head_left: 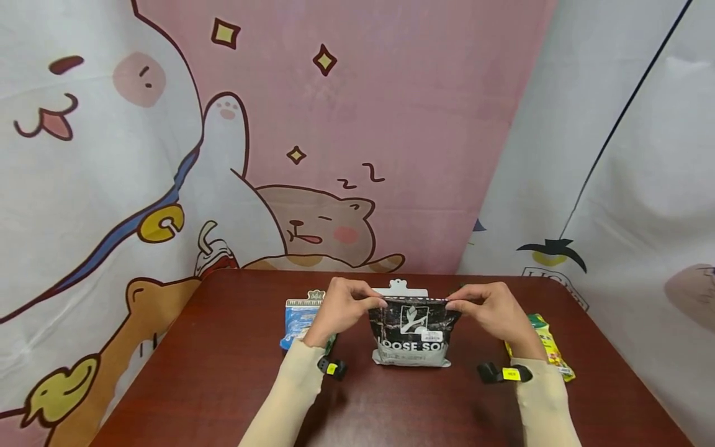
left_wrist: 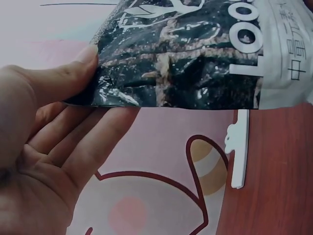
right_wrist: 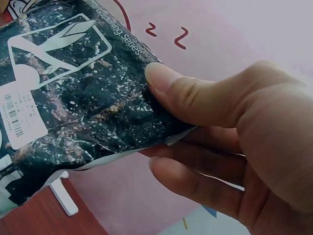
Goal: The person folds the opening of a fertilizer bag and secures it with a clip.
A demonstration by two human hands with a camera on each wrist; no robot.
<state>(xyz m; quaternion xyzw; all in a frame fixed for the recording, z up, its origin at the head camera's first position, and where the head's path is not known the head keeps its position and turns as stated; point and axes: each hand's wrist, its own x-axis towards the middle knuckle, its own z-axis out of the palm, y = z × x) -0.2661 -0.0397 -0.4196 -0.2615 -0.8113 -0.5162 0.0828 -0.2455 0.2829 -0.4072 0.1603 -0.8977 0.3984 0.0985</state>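
A black and white bag of loose soil hangs upright over the middle of the table, its printed front facing me. At its top left corner my left hand pinches the edge between thumb and fingers. My right hand pinches the top right corner the same way. In the left wrist view the left thumb lies on the front of the bag, fingers behind. The right wrist view shows a barcode sticker on the bag and the right thumb pressing near its corner. Behind the bag stands a white clip, mostly hidden.
A blue packet with a decorated clip-like top lies left, partly behind the left hand. On the right, a yellow and green packet lies partly behind the right wrist. The brown table meets a cartoon-printed cloth at the back.
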